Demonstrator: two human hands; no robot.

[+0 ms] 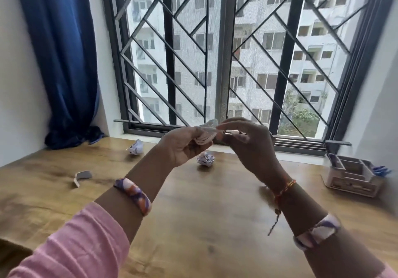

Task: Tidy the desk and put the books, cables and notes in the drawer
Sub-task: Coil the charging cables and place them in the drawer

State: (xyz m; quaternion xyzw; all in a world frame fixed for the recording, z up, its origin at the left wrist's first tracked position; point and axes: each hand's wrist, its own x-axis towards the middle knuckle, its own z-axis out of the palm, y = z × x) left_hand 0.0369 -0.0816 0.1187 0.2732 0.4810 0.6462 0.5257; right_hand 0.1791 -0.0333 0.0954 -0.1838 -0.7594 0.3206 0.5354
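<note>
Fingers of left hand and right hand pinch white coiled cable between them.

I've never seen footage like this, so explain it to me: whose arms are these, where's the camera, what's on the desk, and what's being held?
There is no machine here. One camera, worn on a person's head, looks forward and down, so the arms are the wearer's own. The left hand and right hand together pinch a small, blurred whitish piece of paper or wrapper above the wooden desk. On the desk lie two crumpled white paper balls, a small grey scrap and, at the right, a white desk organiser. Behind are a barred window and a blue curtain.
</note>
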